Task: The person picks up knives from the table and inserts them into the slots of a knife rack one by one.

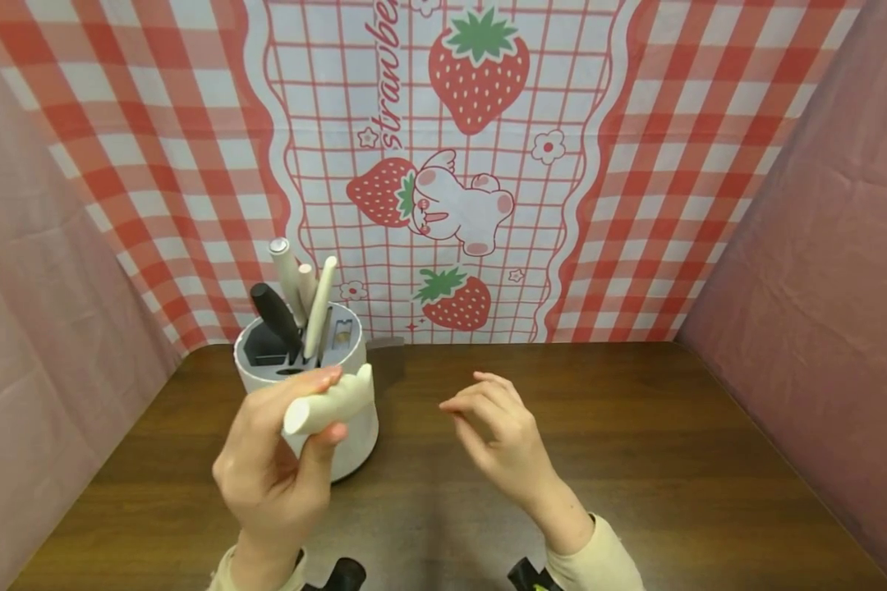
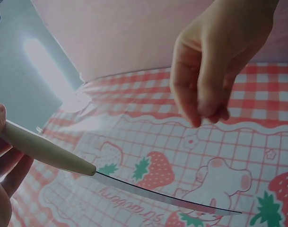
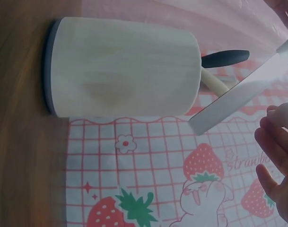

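My left hand (image 1: 273,472) grips a knife by its cream handle (image 1: 333,402), raised in front of the knife block. In the left wrist view the knife's thin blade (image 2: 167,197) reaches away from the handle, tapering to a point. The right wrist view shows the same blade (image 3: 238,101) crossing near the top of the block. My right hand (image 1: 506,439) hovers over the table to the right, apart from the knife, its fingers loosely bent with nothing between them. The round white knife block (image 1: 356,435) stands behind my left hand, partly hidden by it.
Upright in the block are a black handle (image 1: 275,316) and several pale handles, one of them slanted (image 1: 320,304). The brown wooden table (image 1: 636,468) meets a red-and-white strawberry cloth (image 1: 443,295) at the back. Pink cloth (image 1: 820,246) hangs on both sides.
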The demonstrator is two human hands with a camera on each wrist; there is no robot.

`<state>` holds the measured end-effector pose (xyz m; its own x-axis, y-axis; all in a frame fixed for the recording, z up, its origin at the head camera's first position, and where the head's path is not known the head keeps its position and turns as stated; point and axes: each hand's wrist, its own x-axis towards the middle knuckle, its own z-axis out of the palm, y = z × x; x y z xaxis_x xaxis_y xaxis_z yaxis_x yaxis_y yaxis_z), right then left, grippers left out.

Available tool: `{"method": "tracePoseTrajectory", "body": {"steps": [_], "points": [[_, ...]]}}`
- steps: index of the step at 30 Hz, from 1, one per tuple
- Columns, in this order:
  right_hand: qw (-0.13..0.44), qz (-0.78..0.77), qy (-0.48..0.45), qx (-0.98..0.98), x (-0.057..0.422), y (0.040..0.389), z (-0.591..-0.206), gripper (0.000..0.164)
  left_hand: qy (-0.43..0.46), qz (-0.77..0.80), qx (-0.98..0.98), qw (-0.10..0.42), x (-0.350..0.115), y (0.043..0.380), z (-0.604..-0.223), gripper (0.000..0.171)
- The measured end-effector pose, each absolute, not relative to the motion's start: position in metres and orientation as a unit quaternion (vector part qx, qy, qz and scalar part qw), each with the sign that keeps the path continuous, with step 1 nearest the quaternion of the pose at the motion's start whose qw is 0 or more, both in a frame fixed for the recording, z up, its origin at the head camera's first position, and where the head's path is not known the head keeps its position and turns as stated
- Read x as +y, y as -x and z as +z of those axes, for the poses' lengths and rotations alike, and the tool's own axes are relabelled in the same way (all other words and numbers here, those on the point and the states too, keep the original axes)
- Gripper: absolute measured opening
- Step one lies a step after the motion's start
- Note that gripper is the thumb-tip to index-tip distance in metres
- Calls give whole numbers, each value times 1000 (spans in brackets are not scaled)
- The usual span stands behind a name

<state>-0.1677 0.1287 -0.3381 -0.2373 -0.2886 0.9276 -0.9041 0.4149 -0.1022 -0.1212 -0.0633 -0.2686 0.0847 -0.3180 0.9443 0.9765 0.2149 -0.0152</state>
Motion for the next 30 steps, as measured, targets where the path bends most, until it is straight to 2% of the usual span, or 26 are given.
{"method": "tracePoseTrajectory", "body": {"steps": [11,21,30], "points": [[436,327,-408,-733,140,171,-343,13,343,-522,-368,689,-73,127,-267,40],[425,324,-399,-745,146,170,-350,10,303,-486,-355,739,-83,134,-270,42],[433,318,-406,-739,148,172,-352,18,313,-446,-389,742,-82,133,-266,38]]}}
